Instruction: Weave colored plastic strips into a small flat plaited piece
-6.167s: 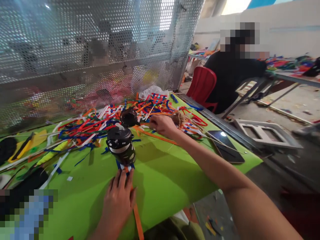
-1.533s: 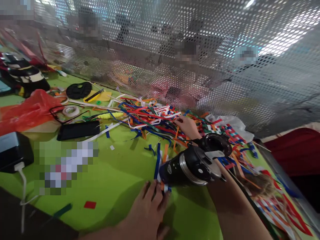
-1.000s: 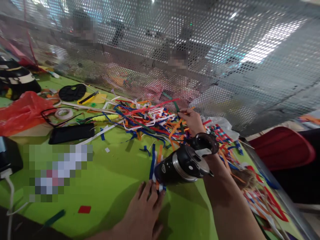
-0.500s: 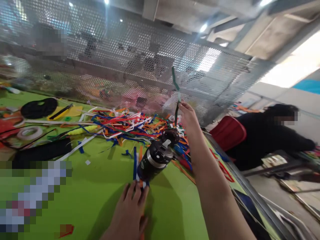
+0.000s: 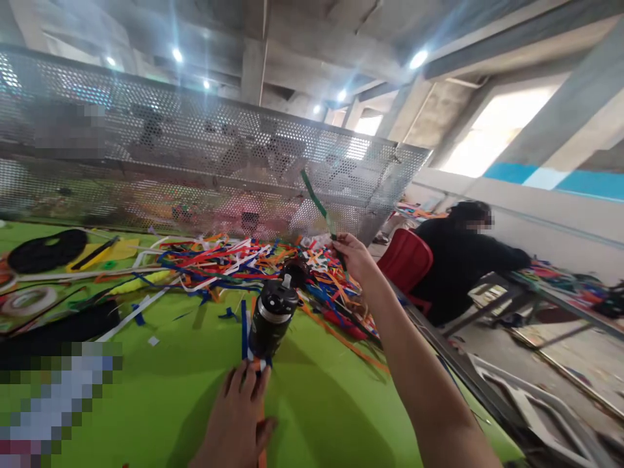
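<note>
My right hand (image 5: 353,257) is raised above the far right of the green tabletop, its fingertips pinching a green strip (image 5: 314,195). The strip sticks up to the left, and its dark lower end hangs beneath the fingers. A black bottle (image 5: 270,322) with its lid flipped open stands on some blue, white and orange strips (image 5: 244,325). My left hand (image 5: 238,403) lies palm down just in front of the bottle. Its fingers are stretched over the near part of these strips, with the thumb apart.
A tangled heap of coloured strips (image 5: 234,257) lies along a perforated metal panel (image 5: 195,156). To the left are a tape roll (image 5: 29,301), a yellow cutter (image 5: 95,253) and a black pouch-like object (image 5: 63,335). Beyond the table's right edge, a person in black (image 5: 453,260) sits on a red chair (image 5: 407,260).
The view has tilted up and turned right. My right hand appears lower against the panel, and the green strip leans further left. My left hand stays on the strips by the bottle.
</note>
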`<state>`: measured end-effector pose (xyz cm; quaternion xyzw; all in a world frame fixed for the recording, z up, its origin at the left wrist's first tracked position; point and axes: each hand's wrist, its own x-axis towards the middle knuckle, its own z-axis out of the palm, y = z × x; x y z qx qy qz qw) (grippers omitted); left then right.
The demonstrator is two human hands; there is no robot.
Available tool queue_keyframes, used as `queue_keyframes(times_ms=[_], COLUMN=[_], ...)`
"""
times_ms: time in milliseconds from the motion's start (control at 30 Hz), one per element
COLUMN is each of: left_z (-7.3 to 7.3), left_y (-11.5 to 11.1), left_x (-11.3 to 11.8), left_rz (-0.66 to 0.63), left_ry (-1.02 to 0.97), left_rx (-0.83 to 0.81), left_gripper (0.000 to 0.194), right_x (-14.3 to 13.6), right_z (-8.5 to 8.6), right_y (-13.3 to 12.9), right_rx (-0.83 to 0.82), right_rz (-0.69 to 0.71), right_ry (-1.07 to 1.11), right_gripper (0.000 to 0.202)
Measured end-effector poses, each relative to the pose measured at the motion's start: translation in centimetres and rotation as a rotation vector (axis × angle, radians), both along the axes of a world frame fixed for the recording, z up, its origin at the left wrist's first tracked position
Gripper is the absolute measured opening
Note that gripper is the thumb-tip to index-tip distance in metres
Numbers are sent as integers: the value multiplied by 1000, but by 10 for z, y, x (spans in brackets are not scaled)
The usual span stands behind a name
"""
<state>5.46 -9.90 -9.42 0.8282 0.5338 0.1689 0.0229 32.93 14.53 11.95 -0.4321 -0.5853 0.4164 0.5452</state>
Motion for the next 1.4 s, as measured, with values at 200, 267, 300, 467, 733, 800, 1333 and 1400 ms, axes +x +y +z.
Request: queue_keyframes(times_ms=[200,267,300,467,733,800,1333,1400], left_z=[18,18,17,22,41,43,44,45], left_y=[-2,0,1,2,0,-1,0,0], left_x=[4,4,3,3,0,-2,-3,-3], left_rz=[15,12,10,7,14,12,17,21], left_ry=[-2,-19,-29,-32,-60,-54,-5,-3], left_rx=[-85,-105,-110,-142,-126,-124,-29,-25], left_gripper=[66,67,67,68,71,71,74,73], right_x=[3,0,-2,-9,-10,-11,-25,-26], right_z=[-2,-6,-8,-22,-54,-63,-99,-101], right_y=[-13,-11,-10,-5,-3,-5,-8,-11], right_rx=[-75,-87,-90,-119,-248,-267,-33,47], right_rz=[49,30,20,21,37,26,-105,-172], right_ry=[-47,-80,-91,-110,-165,-214,-907,-1014], right_gripper=[42,41,41,36,33,31,19,16])
